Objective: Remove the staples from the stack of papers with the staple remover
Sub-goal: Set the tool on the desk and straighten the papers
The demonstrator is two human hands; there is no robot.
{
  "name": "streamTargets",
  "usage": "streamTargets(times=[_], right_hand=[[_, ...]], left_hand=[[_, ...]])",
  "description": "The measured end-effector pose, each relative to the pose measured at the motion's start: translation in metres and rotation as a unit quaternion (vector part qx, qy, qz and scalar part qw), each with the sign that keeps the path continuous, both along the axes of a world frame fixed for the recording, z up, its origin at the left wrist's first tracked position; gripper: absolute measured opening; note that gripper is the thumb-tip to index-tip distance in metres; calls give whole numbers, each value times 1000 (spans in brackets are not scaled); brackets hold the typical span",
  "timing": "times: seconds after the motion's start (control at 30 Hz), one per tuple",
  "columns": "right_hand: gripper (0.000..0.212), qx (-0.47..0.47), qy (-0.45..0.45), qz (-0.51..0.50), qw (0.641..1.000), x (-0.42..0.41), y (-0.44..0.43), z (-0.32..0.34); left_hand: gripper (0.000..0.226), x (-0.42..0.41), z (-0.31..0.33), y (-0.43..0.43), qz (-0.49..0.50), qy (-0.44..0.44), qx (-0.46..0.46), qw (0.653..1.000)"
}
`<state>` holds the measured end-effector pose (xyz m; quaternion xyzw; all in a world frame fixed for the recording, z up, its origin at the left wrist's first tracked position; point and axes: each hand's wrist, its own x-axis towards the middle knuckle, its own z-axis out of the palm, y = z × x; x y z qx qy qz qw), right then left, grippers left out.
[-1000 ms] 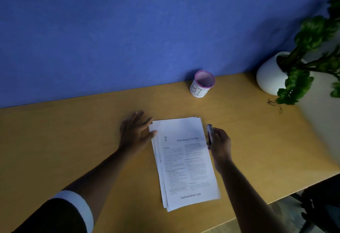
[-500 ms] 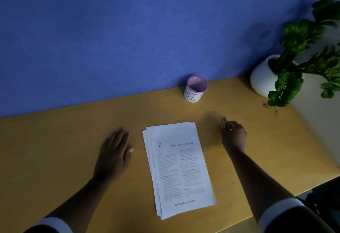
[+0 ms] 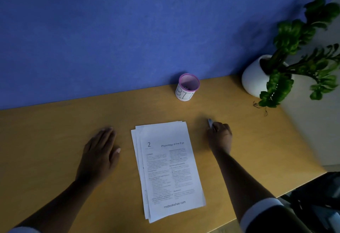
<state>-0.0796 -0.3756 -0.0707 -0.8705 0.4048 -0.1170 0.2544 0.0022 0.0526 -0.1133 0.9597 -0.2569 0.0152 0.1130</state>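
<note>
Stack of papers [image 3: 166,170]: flat at mid-desk, sheets slightly fanned, top page headed "Physiology of the Eye". Staple remover [image 3: 210,123]: in the right hand [image 3: 219,137] to the right of the stack, grip curled closed around it, only its pale tip showing. Left hand [image 3: 100,152]: flat, palm down, fingers spread, holding nothing, left of the stack and apart from it. Desk [image 3: 55,131]: wooden. Pink-rimmed cup [image 3: 187,87] marked "BIN": beyond the stack, by the blue wall [image 3: 128,30]. White potted plant [image 3: 276,70]: far right corner.
</note>
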Motion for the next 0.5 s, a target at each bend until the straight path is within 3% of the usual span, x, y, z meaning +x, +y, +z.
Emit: streamTargets(times=[0.1, 0.2, 0.27, 0.4, 0.5], right_hand=[[18, 1, 26, -1, 1000, 0, -4, -1], [42, -24, 48, -26, 998, 4, 8, 7], [48, -53, 20, -18, 998, 13, 29, 16], [20, -5, -76, 152, 985, 35, 96, 29], [13, 17, -78, 274, 958, 48, 148, 31]], left_hand=[[70, 0, 4, -2, 2, 10, -3, 1000], [68, -1, 6, -1, 5, 11, -11, 1000], [67, -1, 8, -2, 7, 14, -10, 1000], [67, -2, 9, -2, 15, 25, -22, 999], [66, 2, 15, -10, 43, 44, -42, 997]])
